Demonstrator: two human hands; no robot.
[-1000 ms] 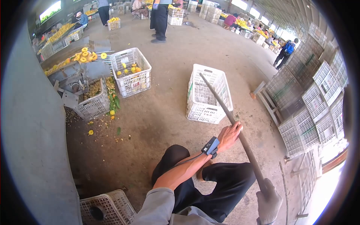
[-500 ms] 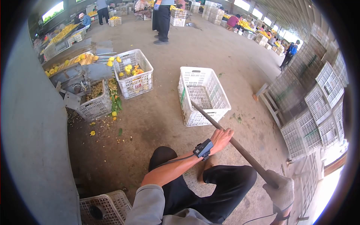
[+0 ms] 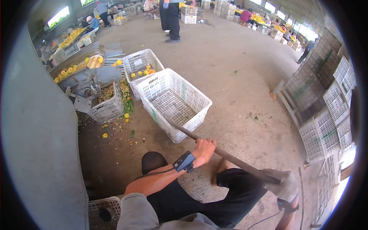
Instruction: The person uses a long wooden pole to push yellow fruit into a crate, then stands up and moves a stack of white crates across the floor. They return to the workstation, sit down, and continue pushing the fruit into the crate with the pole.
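My left hand (image 3: pixel 205 150), bare and with a small black device strapped at the wrist, is wrapped round the middle of a long wooden pole (image 3: pixel 234 158). My right hand (image 3: pixel 284 185), in a pale work glove, is closed round the pole's near end beside my knee. The pole slants away to the left, and its far tip meets the near end of a white plastic crate (image 3: pixel 196 118). No fruit lies in that crate. It stands angled on the floor, overlapping a second white crate (image 3: pixel 143 59) that holds some yellow fruit.
A metal machine (image 3: pixel 86 86) carries yellow fruit on the left. Under it, a crate of pits and scraps (image 3: pixel 109 109) stands beside spilled leaves and fruit. Crates (image 3: pixel 326 134) are stacked at right. A grey panel (image 3: pixel 42 134) borders my left side. People stand and sit farther back.
The crate at the pole's tip has slid left, close up to the fruit crate, and turned. Both my hands and the pole have swung left with it. The view has shifted slightly.
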